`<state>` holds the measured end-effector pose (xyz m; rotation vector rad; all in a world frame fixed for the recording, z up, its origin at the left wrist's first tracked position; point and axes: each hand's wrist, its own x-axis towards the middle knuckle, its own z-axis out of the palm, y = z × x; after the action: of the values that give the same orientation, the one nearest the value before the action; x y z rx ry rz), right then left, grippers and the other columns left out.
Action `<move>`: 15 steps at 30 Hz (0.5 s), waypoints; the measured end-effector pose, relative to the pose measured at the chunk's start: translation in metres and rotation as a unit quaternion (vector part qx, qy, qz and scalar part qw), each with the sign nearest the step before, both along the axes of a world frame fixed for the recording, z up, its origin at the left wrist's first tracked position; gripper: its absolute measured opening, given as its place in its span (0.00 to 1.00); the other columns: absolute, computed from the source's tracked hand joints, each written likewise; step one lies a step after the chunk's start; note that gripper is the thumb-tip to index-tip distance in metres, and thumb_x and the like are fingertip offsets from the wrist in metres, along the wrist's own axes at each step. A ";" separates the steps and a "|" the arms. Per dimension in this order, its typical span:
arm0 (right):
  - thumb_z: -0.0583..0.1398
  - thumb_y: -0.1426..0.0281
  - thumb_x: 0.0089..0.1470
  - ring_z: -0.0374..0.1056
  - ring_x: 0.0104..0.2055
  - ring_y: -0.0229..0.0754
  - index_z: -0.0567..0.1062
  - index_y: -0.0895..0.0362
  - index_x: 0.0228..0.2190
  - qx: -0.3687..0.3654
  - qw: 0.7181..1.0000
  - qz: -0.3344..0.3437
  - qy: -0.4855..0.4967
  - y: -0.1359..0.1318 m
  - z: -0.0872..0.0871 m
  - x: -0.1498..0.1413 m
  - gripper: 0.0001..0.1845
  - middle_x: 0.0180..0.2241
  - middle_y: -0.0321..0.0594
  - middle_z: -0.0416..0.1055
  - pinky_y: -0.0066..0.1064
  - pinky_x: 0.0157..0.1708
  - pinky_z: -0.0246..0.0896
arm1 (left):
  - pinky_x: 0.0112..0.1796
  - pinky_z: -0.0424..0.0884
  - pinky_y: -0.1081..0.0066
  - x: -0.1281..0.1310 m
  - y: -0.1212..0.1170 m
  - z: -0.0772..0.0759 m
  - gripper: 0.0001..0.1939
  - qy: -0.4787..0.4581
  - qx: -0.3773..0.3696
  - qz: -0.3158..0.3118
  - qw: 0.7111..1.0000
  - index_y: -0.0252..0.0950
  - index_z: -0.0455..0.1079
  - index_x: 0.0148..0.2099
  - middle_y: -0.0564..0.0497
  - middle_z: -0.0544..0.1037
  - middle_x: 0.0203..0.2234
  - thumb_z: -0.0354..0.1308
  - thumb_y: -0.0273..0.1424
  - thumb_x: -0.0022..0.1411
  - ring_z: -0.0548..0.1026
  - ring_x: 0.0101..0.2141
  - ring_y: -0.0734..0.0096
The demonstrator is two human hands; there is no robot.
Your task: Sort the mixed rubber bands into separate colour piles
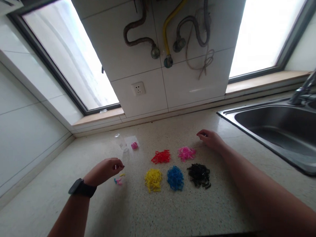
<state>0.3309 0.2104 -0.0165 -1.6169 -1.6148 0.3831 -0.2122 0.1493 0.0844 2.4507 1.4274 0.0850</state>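
Observation:
My left hand (108, 169), with a dark watch (82, 188) on its wrist, is pinched just above a few loose yellow, blue and pink pieces (118, 180). A tiny dark thing shows at its fingertips, too small to name. My right hand (210, 139) rests near the counter at the back right, fingers curled together; what they hold, if anything, is hidden. Between the hands lie heaps of small thin plastic pieces: a red pile (161, 156), a pink pile (186, 153), a yellow pile (153, 179), a blue pile (175, 178) and a black pile (199, 175).
A clear plastic cup (121, 142) stands at the back left, beside a small clear bag (134, 138) and a bright pink lump (134, 145). A steel sink (268, 127) with a tap (300, 93) is set into the speckled counter (157, 216) on the right.

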 end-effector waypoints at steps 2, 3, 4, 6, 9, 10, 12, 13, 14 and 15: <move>0.57 0.62 0.54 0.71 0.32 0.42 0.80 0.55 0.35 -0.002 1.000 -0.005 0.000 -0.002 0.003 -0.002 0.14 0.33 0.41 0.79 0.31 0.33 0.62 | 0.34 0.66 0.73 0.017 -0.009 0.006 0.16 -0.018 0.017 -0.011 1.000 0.38 0.75 0.42 0.51 0.77 0.32 0.51 0.41 0.68 0.72 0.31 0.71; 0.57 0.63 0.54 0.72 0.33 0.42 0.80 0.55 0.36 -0.004 1.000 -0.007 -0.002 -0.003 0.004 -0.003 0.14 0.33 0.41 0.79 0.31 0.34 0.62 | 0.35 0.66 0.73 0.027 -0.014 0.008 0.16 -0.029 0.025 -0.018 0.999 0.38 0.75 0.42 0.51 0.77 0.32 0.51 0.42 0.68 0.72 0.31 0.72; 0.57 0.63 0.54 0.72 0.33 0.42 0.80 0.55 0.36 -0.006 1.000 -0.010 -0.004 -0.003 0.005 -0.004 0.14 0.33 0.41 0.79 0.31 0.34 0.62 | 0.35 0.66 0.73 0.040 -0.020 0.009 0.16 -0.042 0.033 -0.024 0.998 0.38 0.75 0.43 0.51 0.77 0.32 0.51 0.42 0.69 0.72 0.31 0.72; 0.58 0.64 0.54 0.72 0.35 0.43 0.80 0.54 0.36 -0.010 1.000 -0.017 -0.011 -0.004 0.006 -0.006 0.13 0.34 0.40 0.79 0.31 0.36 0.62 | 0.34 0.66 0.73 0.069 -0.034 0.011 0.14 -0.084 0.052 -0.028 0.995 0.38 0.74 0.44 0.52 0.77 0.33 0.52 0.41 0.68 0.71 0.31 0.73; 0.58 0.64 0.54 0.73 0.36 0.43 0.80 0.54 0.36 -0.018 0.999 -0.031 -0.025 -0.005 0.008 -0.008 0.13 0.35 0.40 0.79 0.31 0.37 0.62 | 0.33 0.66 0.73 0.119 -0.058 0.012 0.11 -0.148 0.051 -0.031 0.987 0.38 0.74 0.43 0.52 0.76 0.31 0.53 0.38 0.69 0.71 0.31 0.73; 0.58 0.64 0.55 0.73 0.37 0.43 0.81 0.54 0.36 -0.020 0.999 -0.034 -0.027 -0.006 0.009 -0.009 0.13 0.35 0.41 0.80 0.31 0.37 0.62 | 0.33 0.65 0.73 0.136 -0.067 0.012 0.10 -0.159 0.037 -0.044 0.986 0.38 0.74 0.43 0.52 0.76 0.31 0.54 0.36 0.68 0.71 0.31 0.74; 0.58 0.64 0.55 0.73 0.37 0.43 0.81 0.53 0.36 -0.024 0.999 -0.033 -0.029 -0.007 0.011 -0.010 0.13 0.35 0.41 0.80 0.31 0.37 0.62 | 0.34 0.65 0.73 0.169 -0.084 0.012 0.08 -0.164 0.018 -0.065 0.984 0.39 0.74 0.42 0.53 0.76 0.31 0.55 0.34 0.68 0.71 0.31 0.74; 0.57 0.65 0.55 0.73 0.37 0.43 0.81 0.53 0.36 -0.024 0.999 -0.031 -0.028 -0.007 0.011 -0.011 0.12 0.36 0.41 0.80 0.31 0.37 0.62 | 0.33 0.64 0.73 0.184 -0.091 0.011 0.07 -0.159 0.011 -0.076 0.984 0.40 0.75 0.41 0.53 0.76 0.30 0.56 0.33 0.67 0.71 0.30 0.73; 0.58 0.65 0.55 0.73 0.38 0.43 0.81 0.53 0.36 -0.025 0.999 -0.029 -0.027 -0.008 0.012 -0.011 0.12 0.36 0.40 0.80 0.31 0.37 0.62 | 0.33 0.64 0.73 0.198 -0.097 0.010 0.06 -0.155 0.010 -0.087 0.984 0.40 0.75 0.41 0.54 0.76 0.30 0.57 0.32 0.66 0.72 0.31 0.73; 0.58 0.66 0.55 0.73 0.38 0.43 0.81 0.53 0.36 -0.028 0.999 -0.030 -0.026 -0.008 0.013 -0.012 0.12 0.36 0.40 0.80 0.30 0.37 0.61 | 0.33 0.63 0.72 0.211 -0.102 0.008 0.05 -0.148 0.011 -0.097 0.984 0.41 0.75 0.41 0.54 0.76 0.30 0.58 0.32 0.65 0.72 0.31 0.73</move>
<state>0.3191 0.2025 -0.0037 -1.7252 -1.6027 0.3614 -0.0014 0.0470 0.0925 2.4534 1.0637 0.4060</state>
